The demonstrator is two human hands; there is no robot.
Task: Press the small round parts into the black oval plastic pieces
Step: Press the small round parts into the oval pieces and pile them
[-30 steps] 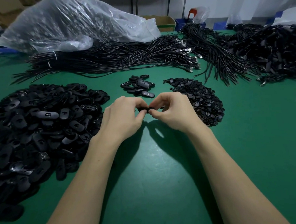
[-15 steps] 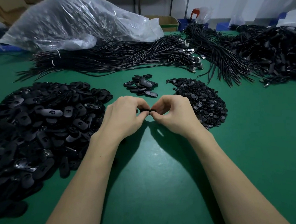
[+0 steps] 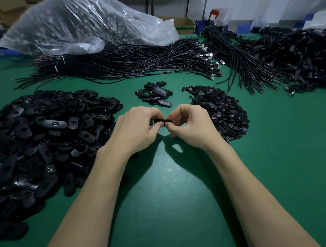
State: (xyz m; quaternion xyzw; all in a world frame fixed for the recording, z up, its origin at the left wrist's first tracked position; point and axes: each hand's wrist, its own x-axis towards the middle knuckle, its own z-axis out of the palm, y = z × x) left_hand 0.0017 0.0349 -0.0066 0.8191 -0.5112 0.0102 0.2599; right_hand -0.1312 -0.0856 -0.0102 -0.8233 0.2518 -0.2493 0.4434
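Note:
Between both hands, just above the green table [image 3: 163, 191], is one black oval piece [image 3: 161, 122]. My left hand [image 3: 137, 129] pinches its left end and my right hand [image 3: 189, 125] pinches its right end, fingers curled over it. Whether a small round part sits in it is hidden by my fingers. A big heap of black oval pieces [image 3: 43, 141] lies to the left. The pile of small round parts [image 3: 221, 109] lies just right of my right hand. A small group of oval pieces [image 3: 154, 95] lies beyond my hands.
Long bundles of black cables [image 3: 125, 64] stretch across the back of the table, with more tangled cable [image 3: 298, 63] at the right. A large clear plastic bag [image 3: 78, 25] stands at the back left. A cardboard box [image 3: 182, 25] sits behind it.
Both hands have stayed together on the oval piece, with only slight finger shifts. The view has drifted a little.

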